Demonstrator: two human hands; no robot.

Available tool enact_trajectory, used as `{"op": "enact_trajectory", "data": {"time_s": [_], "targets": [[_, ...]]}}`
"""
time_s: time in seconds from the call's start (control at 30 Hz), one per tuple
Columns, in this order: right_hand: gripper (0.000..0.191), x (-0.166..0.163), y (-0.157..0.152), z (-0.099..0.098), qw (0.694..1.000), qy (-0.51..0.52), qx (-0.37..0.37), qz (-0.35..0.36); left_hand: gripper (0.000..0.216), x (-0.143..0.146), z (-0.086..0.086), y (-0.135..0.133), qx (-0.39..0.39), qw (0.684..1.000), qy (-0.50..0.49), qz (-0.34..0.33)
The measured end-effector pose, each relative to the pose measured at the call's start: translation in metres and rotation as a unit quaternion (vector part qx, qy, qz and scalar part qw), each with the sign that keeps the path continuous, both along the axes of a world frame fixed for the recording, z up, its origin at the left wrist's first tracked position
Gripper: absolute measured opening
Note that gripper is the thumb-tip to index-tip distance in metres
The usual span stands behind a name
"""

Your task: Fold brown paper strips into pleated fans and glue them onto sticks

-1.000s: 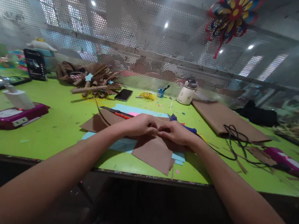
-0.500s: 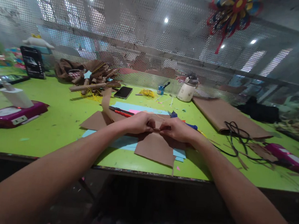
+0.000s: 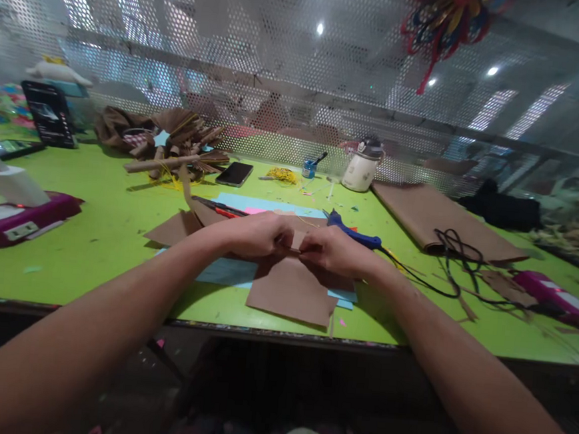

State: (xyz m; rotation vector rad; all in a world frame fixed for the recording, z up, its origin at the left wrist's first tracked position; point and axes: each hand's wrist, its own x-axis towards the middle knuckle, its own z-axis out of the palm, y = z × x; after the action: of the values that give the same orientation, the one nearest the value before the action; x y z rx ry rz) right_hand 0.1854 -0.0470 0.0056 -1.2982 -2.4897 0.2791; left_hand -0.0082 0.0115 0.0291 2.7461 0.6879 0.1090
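A sheet of brown kraft paper [image 3: 291,291] lies near the table's front edge, its upper edge bent up. My left hand [image 3: 263,233] pinches that edge from the left, fingers closed. Close beside it, my right hand [image 3: 334,248] pinches the same edge from the right. Light blue paper [image 3: 229,272] lies beneath, with a bit of pink paper [image 3: 254,211] behind my left hand. More brown paper [image 3: 175,228] is spread to the left. A red and black cutter [image 3: 227,211] rests behind my left wrist. The blue glue gun [image 3: 353,232] lies just behind my right hand.
A phone [image 3: 235,174], yellow raffia [image 3: 281,175], a small blue jar [image 3: 308,169] and a white bottle [image 3: 361,168] stand at the back. Folded brown paper [image 3: 439,222] and a black cord [image 3: 459,257] lie right. Purple power strips [image 3: 23,219] sit at both sides.
The raised edge of the brown paper shows more between my fingertips, both hands still pinching it. The whole view has shifted slightly, and more of the glue gun shows.
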Motion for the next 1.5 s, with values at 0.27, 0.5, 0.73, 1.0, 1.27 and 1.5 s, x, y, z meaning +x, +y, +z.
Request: {"op": "enact_trajectory", "data": {"time_s": [0.27,0.5,0.73,1.0,1.27,1.5], "targets": [[0.015,-0.001,-0.001,0.001,0.997,-0.065,0.032,-0.022,0.017,-0.001,-0.013,0.012,0.009,1.0,0.008,0.013],[0.012,-0.001,-0.002,0.004,0.993,-0.112,0.027,-0.036,0.015,0.002,-0.008,0.005,0.033,0.998,0.045,0.026],[0.01,0.003,-0.004,0.006,0.988,-0.149,0.025,-0.032,0.014,0.0,-0.008,0.004,0.02,0.996,0.071,0.045],[0.015,0.009,-0.006,0.006,0.986,-0.162,-0.016,-0.029,0.025,-0.006,-0.004,0.001,0.007,0.995,0.091,0.028],[0.008,0.007,-0.011,0.006,0.982,-0.185,-0.003,-0.024,0.019,-0.006,-0.004,0.001,0.052,0.995,0.085,-0.006],[0.013,-0.007,-0.021,0.007,0.973,-0.22,0.072,-0.007,0.02,-0.003,0.0,-0.008,0.123,0.986,0.101,-0.047]]}}
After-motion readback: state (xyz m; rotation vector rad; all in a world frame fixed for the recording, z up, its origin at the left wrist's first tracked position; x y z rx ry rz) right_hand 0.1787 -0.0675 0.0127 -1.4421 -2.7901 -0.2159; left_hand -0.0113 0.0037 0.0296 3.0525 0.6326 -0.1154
